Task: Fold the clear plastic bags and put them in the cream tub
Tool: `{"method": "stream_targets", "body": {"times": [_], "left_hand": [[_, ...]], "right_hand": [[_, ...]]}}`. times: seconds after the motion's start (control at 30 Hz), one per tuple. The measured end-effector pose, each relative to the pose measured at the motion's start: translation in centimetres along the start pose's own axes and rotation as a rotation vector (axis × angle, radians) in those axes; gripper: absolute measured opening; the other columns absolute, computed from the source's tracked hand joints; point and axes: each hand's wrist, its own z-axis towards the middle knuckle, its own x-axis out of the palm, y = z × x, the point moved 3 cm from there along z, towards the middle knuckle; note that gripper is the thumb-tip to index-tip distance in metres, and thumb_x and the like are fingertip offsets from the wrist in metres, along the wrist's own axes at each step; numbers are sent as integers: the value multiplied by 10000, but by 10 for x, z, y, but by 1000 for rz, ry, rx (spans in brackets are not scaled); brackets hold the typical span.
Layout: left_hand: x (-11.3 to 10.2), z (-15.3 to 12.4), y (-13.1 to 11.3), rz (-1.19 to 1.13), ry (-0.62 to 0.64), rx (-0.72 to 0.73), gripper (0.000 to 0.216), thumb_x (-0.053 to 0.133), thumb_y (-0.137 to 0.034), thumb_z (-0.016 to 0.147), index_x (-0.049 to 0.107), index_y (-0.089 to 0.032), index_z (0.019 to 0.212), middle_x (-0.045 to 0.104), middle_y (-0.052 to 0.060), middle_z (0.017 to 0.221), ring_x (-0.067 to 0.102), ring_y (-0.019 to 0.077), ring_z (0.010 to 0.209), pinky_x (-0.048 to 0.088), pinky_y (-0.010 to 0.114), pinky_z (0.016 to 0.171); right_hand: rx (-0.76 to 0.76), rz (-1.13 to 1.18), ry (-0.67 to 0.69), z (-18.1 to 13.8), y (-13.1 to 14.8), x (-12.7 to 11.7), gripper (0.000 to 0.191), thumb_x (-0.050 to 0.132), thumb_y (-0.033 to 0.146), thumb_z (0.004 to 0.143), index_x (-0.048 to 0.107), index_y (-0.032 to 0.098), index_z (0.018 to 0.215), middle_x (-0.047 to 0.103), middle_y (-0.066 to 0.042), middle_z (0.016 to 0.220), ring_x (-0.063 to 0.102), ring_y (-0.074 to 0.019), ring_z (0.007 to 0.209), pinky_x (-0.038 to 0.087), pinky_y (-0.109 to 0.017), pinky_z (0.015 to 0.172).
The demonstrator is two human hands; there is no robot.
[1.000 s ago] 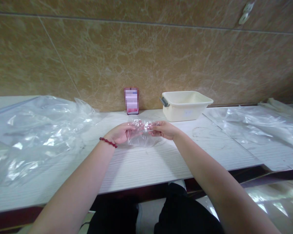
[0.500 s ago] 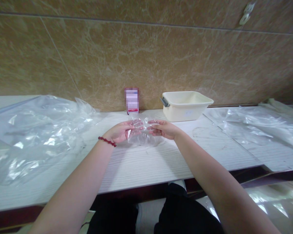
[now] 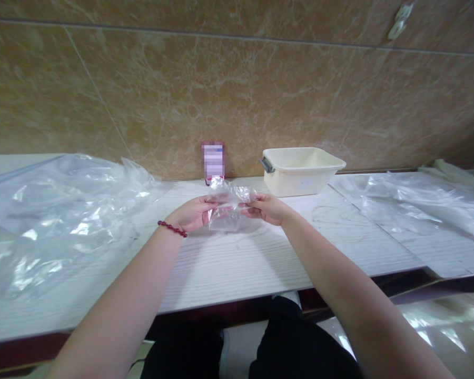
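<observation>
A small clear plastic bag (image 3: 227, 208) hangs between both my hands just above the white table (image 3: 229, 263). My left hand (image 3: 193, 213), with a red bead bracelet at the wrist, pinches the bag's left edge. My right hand (image 3: 265, 208) pinches its right edge with closed fingers. The bag's top rises crumpled above my fingers, close to a small pink and white box (image 3: 213, 160) that leans on the wall.
A cream plastic tub (image 3: 300, 169) with a grey handle stands by the wall, right of my hands. A big heap of clear plastic bags (image 3: 59, 210) covers the table's left. More clear sheeting (image 3: 422, 202) lies at the right. A brown marble wall backs the table.
The bag has been lifted a little and its top edge now stands higher between my fingers. Both hands stayed nearly in place.
</observation>
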Motion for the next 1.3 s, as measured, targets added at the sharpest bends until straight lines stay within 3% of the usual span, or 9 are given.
{"method": "stream_targets", "body": {"times": [0.33,0.5,0.67,0.93,1.17,1.3], "left_hand": [[-1,-1,-1,39,-27,48,154,529,-60,692,612,-91,818,620,93,915,585,140,809,442,225,760],[6,-5,-5,-66,9,57,476,456,-20,672,474,-223,1102,573,62,1031,577,158,852,444,293,741],[12,-1,-4,-196,-9,106,445,404,-169,740,387,-214,1183,587,76,969,566,208,868,431,418,754],[14,7,14,-231,-23,-85,318,374,-292,810,476,-132,1065,558,105,1036,516,228,964,401,434,826],[12,8,18,-284,13,-150,373,361,-354,812,453,-124,1090,559,116,1031,521,220,957,435,373,794],[11,9,18,-283,-11,-135,324,378,-277,811,463,-109,1075,565,118,1025,527,219,950,424,378,817]], "right_hand": [[-37,43,-31,0,2,-1,53,536,118,719,559,152,687,629,-17,762,604,-96,666,489,-230,671],[-76,37,-39,1,2,-3,68,538,111,697,566,165,665,615,4,688,598,-89,631,464,-180,580],[-113,44,-149,4,4,-5,138,493,63,678,523,164,588,597,12,626,588,-91,617,443,-195,569],[-153,81,-243,4,6,-6,148,461,32,611,464,163,542,572,27,563,586,-104,625,398,-180,523],[-208,88,-215,6,6,-6,157,454,30,585,436,160,498,586,16,600,590,-119,668,395,-185,517],[-234,90,-182,4,8,-3,175,437,9,561,414,155,466,586,8,617,592,-134,679,416,-215,549]]}}
